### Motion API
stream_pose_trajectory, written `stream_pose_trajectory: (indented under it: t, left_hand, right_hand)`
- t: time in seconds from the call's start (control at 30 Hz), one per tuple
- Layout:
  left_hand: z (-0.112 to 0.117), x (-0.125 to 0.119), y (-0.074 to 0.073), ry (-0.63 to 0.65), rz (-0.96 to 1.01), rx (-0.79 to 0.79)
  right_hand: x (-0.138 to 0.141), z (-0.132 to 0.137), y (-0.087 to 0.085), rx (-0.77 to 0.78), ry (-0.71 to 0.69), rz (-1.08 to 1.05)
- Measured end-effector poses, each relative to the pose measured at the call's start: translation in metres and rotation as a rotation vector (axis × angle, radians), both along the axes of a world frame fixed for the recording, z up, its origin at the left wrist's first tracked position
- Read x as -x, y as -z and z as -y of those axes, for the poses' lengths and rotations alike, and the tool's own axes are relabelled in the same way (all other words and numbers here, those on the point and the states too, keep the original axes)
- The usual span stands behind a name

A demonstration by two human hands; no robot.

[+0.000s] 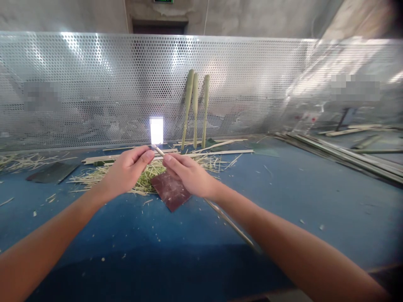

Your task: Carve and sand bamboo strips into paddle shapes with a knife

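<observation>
A long, thin bamboo stick [231, 224] slants across in front of me, its far tip pointing up and left. My right hand [189, 172] is closed around it a little behind that tip, and the stick runs on beneath my right forearm. At the far end, the thumb and fingers of my left hand [132, 165] pinch together at the tip; the exact contact is hard to see. Below the hands, a dark red square sheet [171, 193], dusty with shavings, lies on the blue table [126, 239]. A heap of pale green shavings [146, 178] lies behind it.
Three club-shaped green stalks [195, 109] lean against a perforated metal screen [126, 92] at the back. A bright white rectangle [156, 132] glows beyond my fingers. A dark sheet [53, 172] lies left; long bamboo strips [346, 155] lie right.
</observation>
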State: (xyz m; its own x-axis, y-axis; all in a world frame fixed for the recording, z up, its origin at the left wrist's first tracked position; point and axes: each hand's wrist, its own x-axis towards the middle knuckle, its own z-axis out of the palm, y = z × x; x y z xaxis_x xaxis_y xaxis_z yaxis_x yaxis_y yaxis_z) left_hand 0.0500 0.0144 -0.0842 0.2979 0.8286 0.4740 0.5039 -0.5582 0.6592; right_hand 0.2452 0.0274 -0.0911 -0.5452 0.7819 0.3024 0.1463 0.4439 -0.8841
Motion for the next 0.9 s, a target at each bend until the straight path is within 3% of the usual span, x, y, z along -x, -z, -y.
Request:
stream_pose_trajectory:
  t: [0.13, 0.33, 0.43, 0.6, 0.7, 0.8, 0.9]
  left_hand:
    - [0.001, -0.002, 0.001, -0.110, -0.121, -0.141]
    - [-0.019, 0.000, 0.020, -0.221, -0.149, -0.179]
    - [-0.032, 0.005, 0.026, -0.262, -0.130, -0.172]
    - [-0.051, 0.005, 0.039, -0.320, -0.086, -0.137]
    - [-0.060, 0.005, 0.043, -0.325, -0.035, -0.104]
    - [-0.060, 0.030, 0.028, -0.333, 0.076, -0.075]
    - [-0.053, 0.082, -0.004, -0.289, 0.214, -0.040]
  right_hand:
    - [0.001, -0.001, 0.003, -0.023, 0.039, 0.016]
    - [0.013, -0.015, 0.016, 0.039, 0.151, 0.062]
    - [0.026, -0.020, 0.019, 0.152, 0.170, 0.026]
    - [0.049, -0.028, 0.018, 0.476, 0.224, -0.112]
    - [0.058, -0.028, 0.019, 0.556, 0.233, -0.146]
    - [0.056, -0.018, 0.021, 0.589, 0.221, -0.151]
    - [0.042, -0.004, 0.023, 0.619, 0.093, -0.212]
